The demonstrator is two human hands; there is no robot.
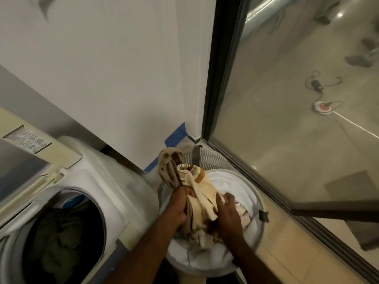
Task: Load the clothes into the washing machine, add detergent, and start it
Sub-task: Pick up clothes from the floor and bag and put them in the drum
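You are standing in a laundry corner of a home or flat. A top-loading washing machine (67, 212) sits open against a white wall (106, 68), a round laundry basket (254, 193) beside it. A glass door (297, 99) shows a bare floor (287, 124) beyond.

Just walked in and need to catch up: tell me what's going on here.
A person is gathering laundry. The left hand grips a bunch of cream and brown clothes over a white laundry basket, while the right hand rests on the bundle. The top-loading washing machine beside it stands open, with dark clothes already inside.
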